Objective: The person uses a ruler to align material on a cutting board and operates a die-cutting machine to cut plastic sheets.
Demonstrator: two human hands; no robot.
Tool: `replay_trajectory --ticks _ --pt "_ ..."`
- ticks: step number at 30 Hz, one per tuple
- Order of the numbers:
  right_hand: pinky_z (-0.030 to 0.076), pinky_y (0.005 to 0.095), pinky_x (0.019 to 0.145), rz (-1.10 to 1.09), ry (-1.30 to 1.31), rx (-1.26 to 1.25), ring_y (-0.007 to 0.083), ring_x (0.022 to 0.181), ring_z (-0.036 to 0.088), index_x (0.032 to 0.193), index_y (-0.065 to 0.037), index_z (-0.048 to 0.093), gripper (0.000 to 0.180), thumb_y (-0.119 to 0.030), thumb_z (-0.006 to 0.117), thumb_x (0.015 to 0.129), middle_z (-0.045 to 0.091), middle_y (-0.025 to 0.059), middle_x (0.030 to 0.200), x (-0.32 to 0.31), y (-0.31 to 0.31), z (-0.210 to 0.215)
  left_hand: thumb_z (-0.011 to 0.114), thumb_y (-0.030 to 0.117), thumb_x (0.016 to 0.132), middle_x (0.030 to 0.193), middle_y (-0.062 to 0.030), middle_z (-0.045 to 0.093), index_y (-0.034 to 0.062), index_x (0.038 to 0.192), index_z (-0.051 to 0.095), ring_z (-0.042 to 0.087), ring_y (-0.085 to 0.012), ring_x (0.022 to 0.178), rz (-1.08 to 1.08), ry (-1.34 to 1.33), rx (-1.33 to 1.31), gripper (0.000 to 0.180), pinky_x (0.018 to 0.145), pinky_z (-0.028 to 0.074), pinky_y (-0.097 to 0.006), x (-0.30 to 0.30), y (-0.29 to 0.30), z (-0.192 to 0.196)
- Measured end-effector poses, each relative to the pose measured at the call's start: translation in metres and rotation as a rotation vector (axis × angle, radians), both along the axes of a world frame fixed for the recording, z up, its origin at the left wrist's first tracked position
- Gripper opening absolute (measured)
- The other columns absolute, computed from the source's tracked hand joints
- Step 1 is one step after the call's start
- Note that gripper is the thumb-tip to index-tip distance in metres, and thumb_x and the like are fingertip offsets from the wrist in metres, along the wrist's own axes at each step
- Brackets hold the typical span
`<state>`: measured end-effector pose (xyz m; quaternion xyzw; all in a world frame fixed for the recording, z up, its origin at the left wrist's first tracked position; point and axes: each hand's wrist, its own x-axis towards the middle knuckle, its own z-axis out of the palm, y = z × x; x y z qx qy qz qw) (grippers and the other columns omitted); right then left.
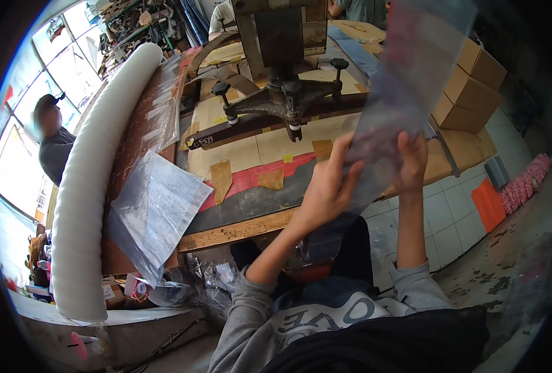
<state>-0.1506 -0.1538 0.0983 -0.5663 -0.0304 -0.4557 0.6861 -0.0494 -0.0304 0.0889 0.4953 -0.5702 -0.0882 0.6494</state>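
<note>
Beneath the metal press head [285, 93] stretches a wooden-edged worktable [251, 210], with cardboard boxes [473, 87] to the press head's right and a white padded roll [89, 174] to its left. On my remote feed, my left hand [327, 189] and right hand [411, 163] both grip a long translucent plastic sheet [406, 71] to the press head's near right; a creased plastic bag [157, 208] lies to the press head's near left.

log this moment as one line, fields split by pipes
left hand: gripping clear plastic sheet | right hand: gripping same sheet | ahead: metal machine | left side: white roll
</note>
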Motion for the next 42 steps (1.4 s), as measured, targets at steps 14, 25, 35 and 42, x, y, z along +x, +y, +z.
replay_trajectory --ticks 14,25,35,42 --pt "0.043 0.0281 0.079 -0.079 0.002 -0.121 0.0163 0.086 0.055 0.102 -0.001 0.052 0.03 -0.026 0.059 0.087 0.058 0.0066 0.091 0.026 0.026 -0.06 0.055 -0.003 0.081 0.093 -0.0214 0.06 0.0025 0.115 0.046 0.058 -0.0416 0.079 0.277 -0.286 -0.027 0.036 0.065 0.046 -0.044 0.027 0.054 -0.024" --pt "0.046 0.0353 0.088 0.046 -0.158 -0.169 0.0252 0.1 0.057 0.117 0.0 0.044 0.048 -0.035 0.049 0.085 0.056 0.0163 0.106 0.037 -0.035 -0.054 0.05 -0.003 0.076 0.09 -0.0138 0.057 0.0073 0.111 0.049 0.059 -0.0368 0.076 0.328 -0.536 0.092 0.036 0.056 0.048 -0.043 0.019 -0.009 -0.015" --pt "0.035 0.0364 0.101 -0.23 -0.069 -0.014 0.0274 0.119 0.043 0.119 -0.007 0.039 0.048 -0.023 0.061 0.08 0.045 0.0167 0.125 -0.034 -0.012 -0.068 0.053 0.001 0.076 0.139 -0.0133 0.038 0.0224 0.115 0.058 0.038 -0.034 0.127 0.287 -0.711 0.001 0.045 0.093 0.044 -0.045 -0.017 -0.019 -0.039" --pt "0.036 0.0449 0.101 0.224 -0.414 0.256 0.0287 0.112 0.045 0.091 -0.01 0.039 0.029 -0.009 0.064 0.077 0.049 0.0136 0.106 -0.034 -0.011 -0.087 0.056 0.01 0.078 0.142 -0.0082 0.036 0.0218 0.115 0.058 0.031 -0.0366 0.131 0.251 -0.784 0.044 0.039 0.104 0.028 -0.055 -0.031 -0.012 -0.063"
